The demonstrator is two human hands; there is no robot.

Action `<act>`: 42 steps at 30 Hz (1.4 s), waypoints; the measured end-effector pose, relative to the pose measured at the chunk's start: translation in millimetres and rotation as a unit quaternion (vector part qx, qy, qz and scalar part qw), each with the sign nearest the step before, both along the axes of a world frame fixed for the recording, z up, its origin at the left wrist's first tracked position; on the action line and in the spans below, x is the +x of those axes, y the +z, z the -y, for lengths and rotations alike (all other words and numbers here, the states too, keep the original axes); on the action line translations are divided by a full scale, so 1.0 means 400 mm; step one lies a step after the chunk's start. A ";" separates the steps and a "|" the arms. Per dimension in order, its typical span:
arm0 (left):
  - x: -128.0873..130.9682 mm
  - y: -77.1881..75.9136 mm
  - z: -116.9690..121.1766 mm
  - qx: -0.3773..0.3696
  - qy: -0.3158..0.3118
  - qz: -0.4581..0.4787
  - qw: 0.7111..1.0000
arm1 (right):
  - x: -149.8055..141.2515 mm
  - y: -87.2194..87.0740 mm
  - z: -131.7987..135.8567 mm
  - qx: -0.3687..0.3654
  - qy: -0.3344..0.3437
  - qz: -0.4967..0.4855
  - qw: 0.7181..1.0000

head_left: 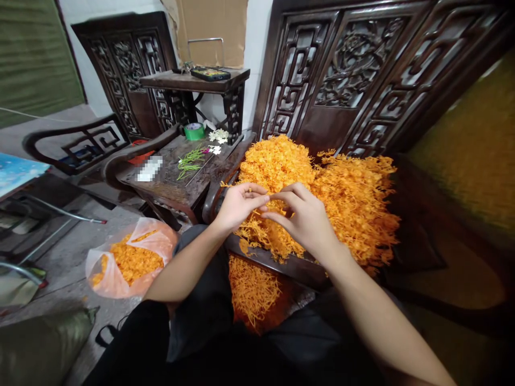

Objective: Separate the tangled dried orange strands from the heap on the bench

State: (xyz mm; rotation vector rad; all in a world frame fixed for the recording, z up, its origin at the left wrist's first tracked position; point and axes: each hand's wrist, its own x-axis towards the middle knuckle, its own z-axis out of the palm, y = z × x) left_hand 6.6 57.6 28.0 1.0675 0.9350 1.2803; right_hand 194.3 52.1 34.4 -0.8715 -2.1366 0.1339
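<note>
My left hand (238,205) and my right hand (302,217) meet fingertip to fingertip over a large heap of orange artificial flower strands (346,193) piled on a dark carved wooden bench (281,262). Both hands pinch a small orange piece (270,197) between thumbs and forefingers. A smaller clump of orange strands (251,289) lies lower down, between my knees.
A clear plastic bag of orange petals (129,260) sits on the floor at left. A dark wooden chair seat (169,182) holds green stems (189,161), white flowers (218,135) and green tape (194,131). A phone (210,73) rests on a small table behind.
</note>
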 end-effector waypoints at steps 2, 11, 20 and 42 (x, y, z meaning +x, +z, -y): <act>0.001 0.001 0.002 -0.008 -0.005 -0.008 1.000 | -0.004 -0.006 0.000 0.004 -0.009 0.013 1.000; -0.025 0.010 -0.004 -0.003 -0.009 -0.040 0.999 | 0.004 0.008 0.019 0.017 0.036 -0.002 0.999; -0.032 0.026 0.011 0.079 -0.127 -0.159 0.976 | 0.023 0.025 0.000 -0.196 0.093 -0.175 0.961; -0.032 0.024 -0.021 0.050 -0.085 -0.015 0.995 | 0.183 -0.007 -0.370 -0.017 -0.227 -0.234 0.945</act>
